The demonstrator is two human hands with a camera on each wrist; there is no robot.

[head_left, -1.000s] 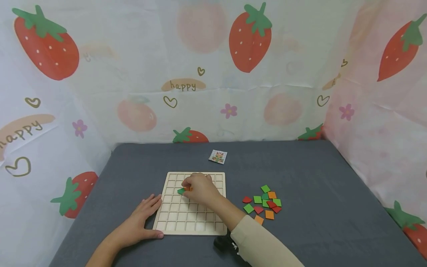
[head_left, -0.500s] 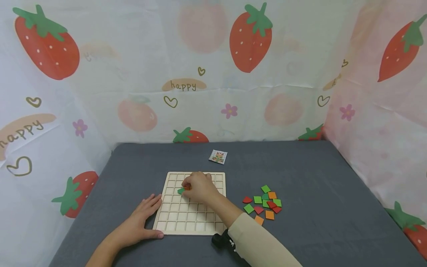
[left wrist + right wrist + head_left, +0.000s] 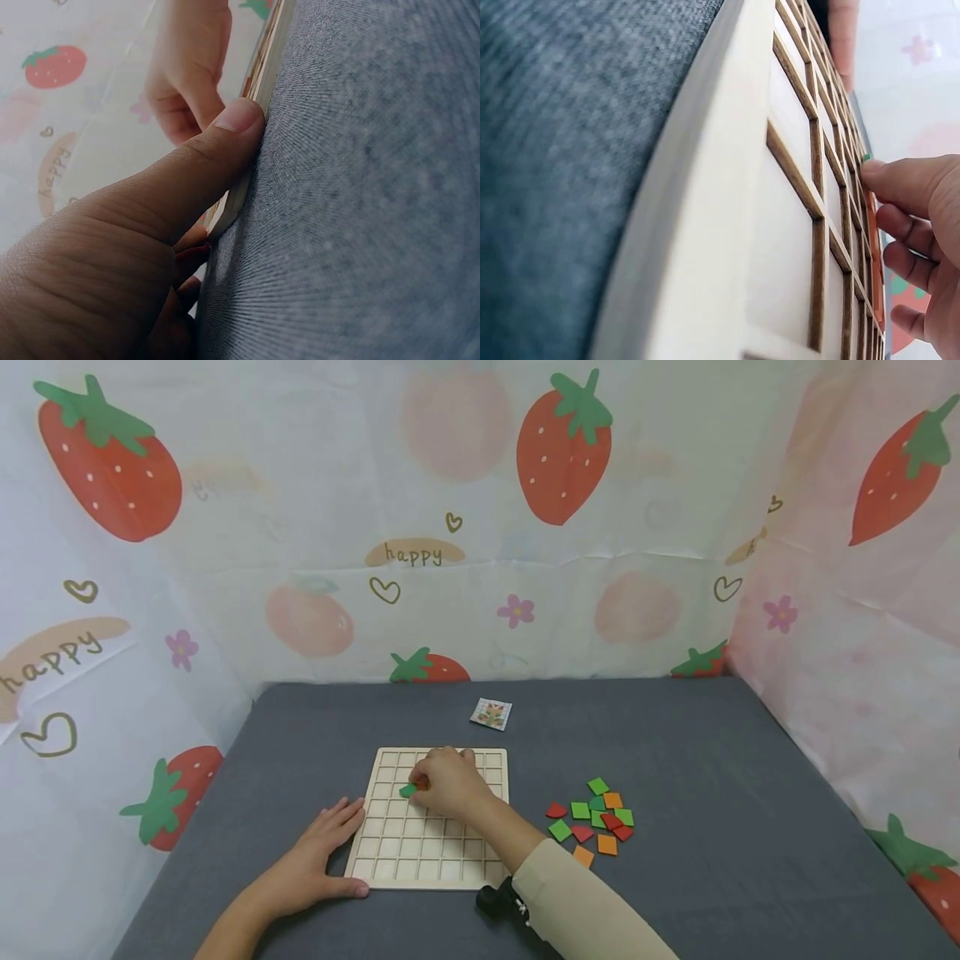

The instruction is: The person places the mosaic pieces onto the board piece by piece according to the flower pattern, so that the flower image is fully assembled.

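Strawberry-print backdrop, grey tabletop, left hand outstretched against board, right hand over it (grip unclear)

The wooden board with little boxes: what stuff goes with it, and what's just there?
Part of the job, it seems:
wooden board
left hand, touching its edge
right hand, over it
green piece
loose coloured tiles
picture card, probably

Just there:
dark tabletop
strawberry backdrop
black gadget

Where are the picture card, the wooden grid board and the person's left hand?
Picture card (image 3: 491, 715), head view: its printed face.
Wooden grid board (image 3: 412, 847), head view: a bare square.
Left hand (image 3: 311, 857), head view: back of the hand.
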